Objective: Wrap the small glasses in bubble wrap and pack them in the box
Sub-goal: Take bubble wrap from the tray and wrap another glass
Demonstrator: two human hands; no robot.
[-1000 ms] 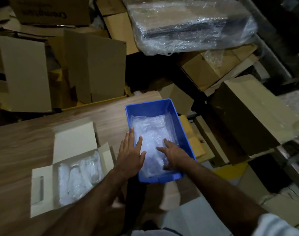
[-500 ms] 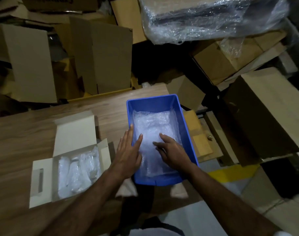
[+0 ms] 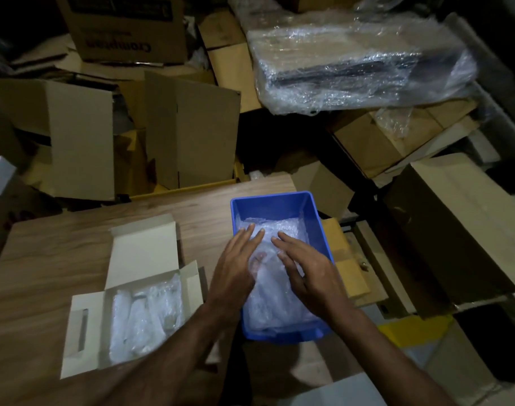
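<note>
Both hands over blue bin (image 3: 275, 202) on tabletop (image 3: 60, 244). Left hand (image 3: 235, 268) and right hand (image 3: 307, 271): grip wide, fingers straight, flat on bubble wrap (image 3: 275, 300) in bin. White box (image 3: 133, 315) at left, flaps open, holds wrapped bundles (image 3: 146, 315).

Only one view: head-worn, wide-angle, looking forward and steeply down from above the near edge of a wooden table (image 3: 60, 259). Close enough for both forearms to enter from the bottom edge, with the left hand (image 3: 234, 269) and right hand (image 3: 306, 271) near frame centre over a blue bin (image 3: 275, 202). Open white carton (image 3: 142, 253) at near left. Far half filled with stacked cardboard boxes (image 3: 191, 133) and a plastic-wrapped bundle (image 3: 358, 60) at far right. Straight lines bowed toward the edges by the lens.
</note>
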